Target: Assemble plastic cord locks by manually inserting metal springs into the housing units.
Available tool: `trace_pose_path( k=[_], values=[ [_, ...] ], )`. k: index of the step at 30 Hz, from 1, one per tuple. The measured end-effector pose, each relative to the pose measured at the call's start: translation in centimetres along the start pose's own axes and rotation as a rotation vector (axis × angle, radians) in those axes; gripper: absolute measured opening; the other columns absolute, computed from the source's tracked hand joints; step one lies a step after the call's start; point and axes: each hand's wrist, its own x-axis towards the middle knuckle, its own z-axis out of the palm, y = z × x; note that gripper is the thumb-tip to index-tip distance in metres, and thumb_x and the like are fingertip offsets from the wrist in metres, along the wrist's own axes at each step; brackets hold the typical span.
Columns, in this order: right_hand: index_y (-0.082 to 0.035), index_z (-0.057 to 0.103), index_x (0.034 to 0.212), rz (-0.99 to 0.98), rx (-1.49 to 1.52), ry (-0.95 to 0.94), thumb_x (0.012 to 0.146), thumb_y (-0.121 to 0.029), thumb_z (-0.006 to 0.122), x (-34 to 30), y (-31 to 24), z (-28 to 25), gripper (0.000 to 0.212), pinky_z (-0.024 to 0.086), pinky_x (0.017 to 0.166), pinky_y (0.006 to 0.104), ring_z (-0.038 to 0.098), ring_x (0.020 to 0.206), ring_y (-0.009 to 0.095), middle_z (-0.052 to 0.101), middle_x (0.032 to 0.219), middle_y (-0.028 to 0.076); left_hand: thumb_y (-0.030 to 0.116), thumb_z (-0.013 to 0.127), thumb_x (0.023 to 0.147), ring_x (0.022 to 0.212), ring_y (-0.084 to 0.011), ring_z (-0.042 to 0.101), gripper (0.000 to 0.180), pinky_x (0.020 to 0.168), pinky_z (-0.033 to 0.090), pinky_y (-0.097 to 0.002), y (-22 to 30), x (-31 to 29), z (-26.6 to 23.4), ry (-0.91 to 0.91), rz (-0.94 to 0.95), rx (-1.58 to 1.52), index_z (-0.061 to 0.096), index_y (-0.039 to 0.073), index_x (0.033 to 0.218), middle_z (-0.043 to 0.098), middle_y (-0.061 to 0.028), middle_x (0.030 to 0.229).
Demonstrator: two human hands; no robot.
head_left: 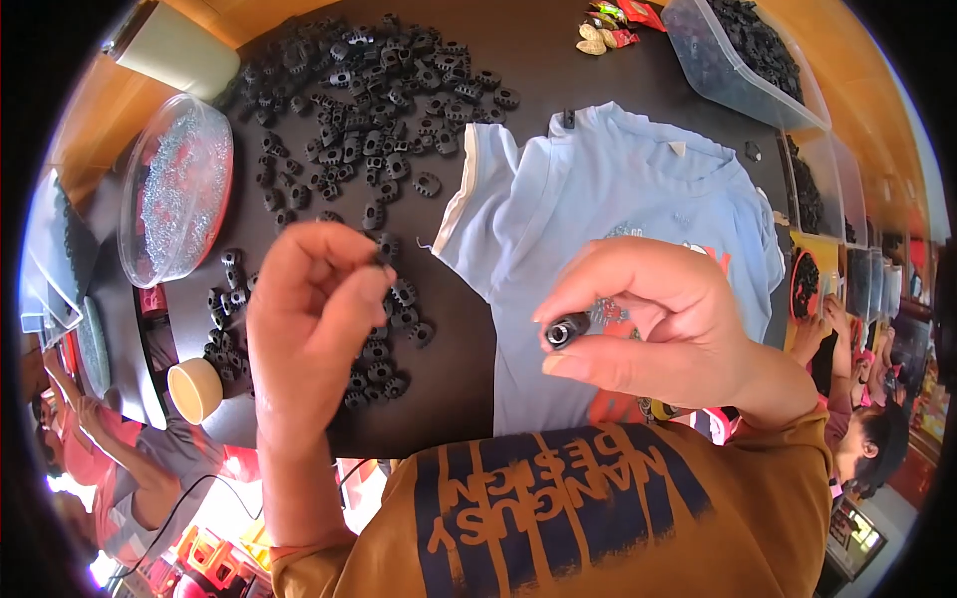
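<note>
My right hand (653,324) pinches a small black plastic cylinder-shaped part (566,330) between thumb and fingers, above a light blue T-shirt (578,199) spread on the dark table. My left hand (314,319) hovers over a scatter of small black plastic parts (384,354), its fingertips closed together on something small and dark that I cannot make out clearly. A big heap of the same black parts (369,90) lies farther back on the table.
A round clear bowl of tiny metal pieces (177,194) stands at the left, a small cream cup (195,389) near the table's front edge. Clear bins of black parts (743,50) sit at the back right. Other people (867,439) are at both sides.
</note>
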Motion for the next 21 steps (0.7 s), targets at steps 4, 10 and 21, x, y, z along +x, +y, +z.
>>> trace_pose_path(
  k=[4, 10, 21],
  values=[
    [-0.002, 0.064, 0.097, -0.071, -0.004, -0.047, 0.079, -0.006, 0.073, 0.4, 0.7, 1.5, 0.021, 0.046, 0.069, 0.0237, 0.058, 0.076, 0.009, 0.063, 0.082, 0.003, -0.008, 0.058, 0.082, 0.071, -0.0096, 0.059, 0.02, 0.067, 0.048, -0.0203, 0.6, -2.4, 1.1, -0.123, 0.003, -0.323, 0.057, -0.004, 0.101, 0.062, -0.0075, 0.088],
    [0.005, 0.059, 0.106, 0.121, 0.109, -0.127, 0.082, 0.006, 0.066, -0.6, 0.0, 2.8, 0.025, 0.045, 0.083, 0.0255, 0.059, 0.094, 0.014, 0.062, 0.1, 0.01, -0.01, 0.059, 0.078, 0.076, -0.0152, 0.059, 0.036, 0.068, 0.047, -0.0247, 0.9, -3.5, 1.3, -0.276, 0.199, -0.025, 0.061, -0.004, 0.113, 0.061, -0.0092, 0.089],
    [0.0, 0.063, 0.104, -0.009, 0.045, 0.117, 0.083, -0.005, 0.068, -3.3, 2.4, 5.4, 0.022, 0.045, 0.07, 0.0233, 0.057, 0.078, 0.009, 0.062, 0.084, 0.003, -0.011, 0.061, 0.073, 0.073, -0.0232, 0.061, 0.032, 0.062, 0.048, -0.0297, 0.1, -5.3, 2.3, -0.235, 0.419, 0.378, 0.065, -0.001, 0.103, 0.063, -0.0123, 0.087]
  ],
)
